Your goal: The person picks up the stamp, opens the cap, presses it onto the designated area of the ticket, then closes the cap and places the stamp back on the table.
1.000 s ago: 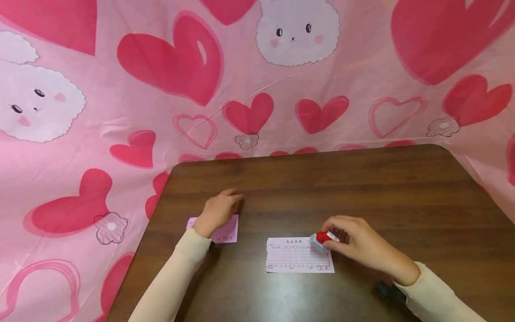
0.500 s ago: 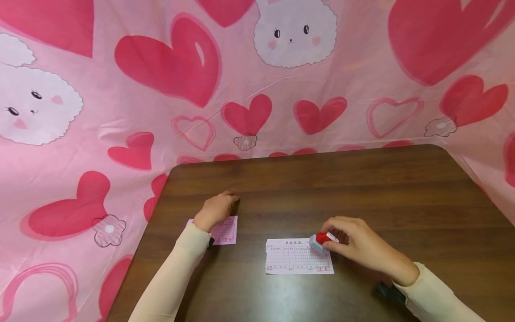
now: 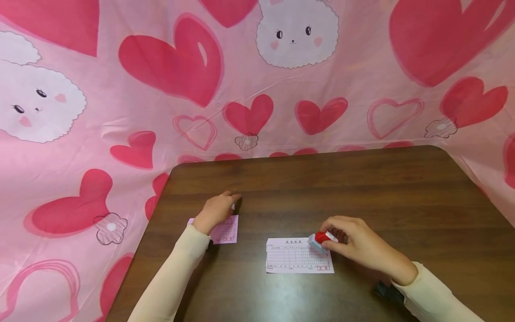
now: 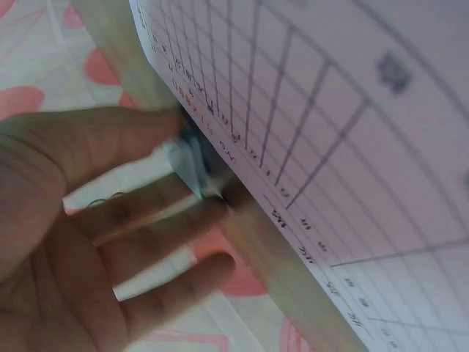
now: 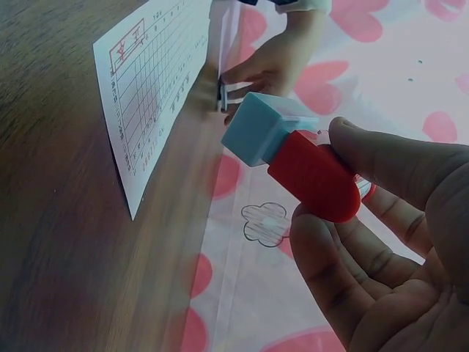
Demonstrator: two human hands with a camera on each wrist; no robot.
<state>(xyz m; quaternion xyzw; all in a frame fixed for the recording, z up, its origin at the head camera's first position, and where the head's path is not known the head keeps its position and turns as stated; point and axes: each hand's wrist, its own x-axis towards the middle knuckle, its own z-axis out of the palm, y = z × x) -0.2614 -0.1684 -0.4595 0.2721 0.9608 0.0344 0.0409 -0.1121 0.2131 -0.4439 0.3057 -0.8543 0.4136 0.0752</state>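
Note:
In the head view my right hand pinches a stamp between thumb and fingers, above the right part of a white receipt slip. The right wrist view shows the stamp's red grip and pale blue block. A red boxed mark sits at the slip's lower right corner. My left hand reaches past a pink receipt slip, which it partly covers. In the left wrist view, its thumb and finger pinch a small pale blue and dark piece, whose kind is unclear.
The brown wooden table spreads around the slips. A pink curtain with hearts hangs behind it and at its sides. A black band shows below the right wrist.
A whitish edge now shows at my left fingertips, which shifted slightly. The right hand keeps the stamp over the white slip, almost unmoved.

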